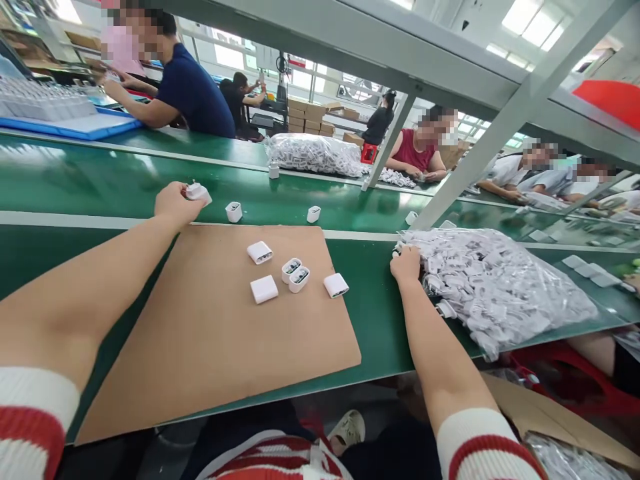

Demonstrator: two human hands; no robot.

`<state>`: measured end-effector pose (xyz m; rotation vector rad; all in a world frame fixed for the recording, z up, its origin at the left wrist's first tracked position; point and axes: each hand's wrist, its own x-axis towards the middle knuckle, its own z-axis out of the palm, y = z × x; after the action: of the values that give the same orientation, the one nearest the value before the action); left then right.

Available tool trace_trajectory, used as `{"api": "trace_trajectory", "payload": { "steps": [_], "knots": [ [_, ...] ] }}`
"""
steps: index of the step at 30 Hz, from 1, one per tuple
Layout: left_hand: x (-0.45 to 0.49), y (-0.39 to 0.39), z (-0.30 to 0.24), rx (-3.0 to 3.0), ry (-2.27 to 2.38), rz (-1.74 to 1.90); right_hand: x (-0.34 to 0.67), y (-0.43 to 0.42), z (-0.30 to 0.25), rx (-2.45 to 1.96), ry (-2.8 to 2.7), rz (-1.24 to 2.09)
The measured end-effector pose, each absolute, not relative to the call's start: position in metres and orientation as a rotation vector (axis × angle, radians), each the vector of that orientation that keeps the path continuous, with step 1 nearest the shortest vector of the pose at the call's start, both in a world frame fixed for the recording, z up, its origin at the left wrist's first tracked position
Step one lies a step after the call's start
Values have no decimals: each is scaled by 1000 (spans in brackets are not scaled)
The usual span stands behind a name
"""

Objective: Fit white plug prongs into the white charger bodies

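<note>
- White adapter (199, 193) gripped in curled left hand (175, 203), upper left of centre, above green belt (75, 180).
- Right hand (406, 263) at edge of parts bag (500, 287), mid right; grip unclear.
- Best held by sides, clear of loose adapters (299, 279) on cardboard (225, 347).

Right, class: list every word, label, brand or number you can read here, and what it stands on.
None can be read.
The white charger housings show no print.
Any marks on the far cardboard boxes are too small to tell.
</note>
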<state>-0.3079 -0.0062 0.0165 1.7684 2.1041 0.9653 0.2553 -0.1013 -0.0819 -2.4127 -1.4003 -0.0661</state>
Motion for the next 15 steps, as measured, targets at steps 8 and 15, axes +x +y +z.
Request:
{"api": "trace_trajectory", "payload": {
  "steps": [8, 15],
  "knots": [
    [-288, 11, -17, 1768, 2303, 1214, 265, -110, -78, -2273, -1425, 20],
    [-265, -8, 1, 2067, 2231, 665, 251, -108, -69, -1823, -1312, 217]
  ]
}}
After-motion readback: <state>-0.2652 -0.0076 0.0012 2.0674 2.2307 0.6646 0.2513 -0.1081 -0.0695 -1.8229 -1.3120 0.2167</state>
